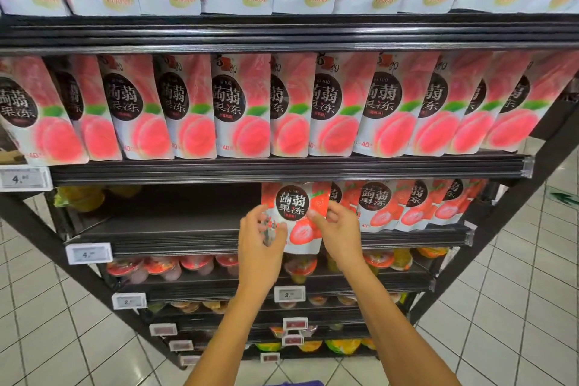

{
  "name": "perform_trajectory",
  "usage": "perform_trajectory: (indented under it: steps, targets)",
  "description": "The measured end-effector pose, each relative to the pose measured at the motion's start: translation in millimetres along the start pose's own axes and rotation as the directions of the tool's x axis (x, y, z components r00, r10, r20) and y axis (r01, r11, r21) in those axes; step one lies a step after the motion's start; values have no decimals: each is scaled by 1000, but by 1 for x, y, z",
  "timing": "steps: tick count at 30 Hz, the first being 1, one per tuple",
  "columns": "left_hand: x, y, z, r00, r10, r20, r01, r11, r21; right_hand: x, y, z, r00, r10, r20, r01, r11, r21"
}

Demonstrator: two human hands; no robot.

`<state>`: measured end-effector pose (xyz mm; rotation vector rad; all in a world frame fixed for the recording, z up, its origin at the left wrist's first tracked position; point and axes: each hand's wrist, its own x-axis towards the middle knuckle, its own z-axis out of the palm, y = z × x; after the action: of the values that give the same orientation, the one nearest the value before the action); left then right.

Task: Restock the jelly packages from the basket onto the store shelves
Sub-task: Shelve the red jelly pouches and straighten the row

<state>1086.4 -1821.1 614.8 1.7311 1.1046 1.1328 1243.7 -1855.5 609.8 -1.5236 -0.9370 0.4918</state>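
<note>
At frame centre, the strawberry jelly package (294, 213) is held against the shelf (175, 229) front, with the left hand (261, 238) and right hand (340, 230) each keeping a closed grip on one side. Released leaning (nothing props its left), it could topple into the gap.

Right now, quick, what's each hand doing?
Left hand: blurred against the red-and-white strawberry jelly pouch; grip cannot be told.
Right hand: pinches that pouch's right edge.

Stock count: 11 peach pouches (241, 110) are standing in 1 row; 5 strawberry pouches (380, 207) are showing below, 1 being held.
</note>
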Motion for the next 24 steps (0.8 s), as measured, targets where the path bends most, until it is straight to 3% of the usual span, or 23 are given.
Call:
perform_trajectory:
  steps: [6,12,18,24]
  targets:
    - [3,0,18,981,-48,189,48,999,5,4,0,7,998,-16,-53,17,1000,11]
    - [-2,-6,27,965,-107,240,131,988,-85,-1,5,5,998,-64,11,64,998,12]
    - [-3,-14,31,970,-98,221,106,994,-25,-9,17,-1,998,2,-57,-20,947,-322]
    - [0,-16,33,976,-92,196,85,995,47,-16,22,0,990,0,-140,-61,900,-431]
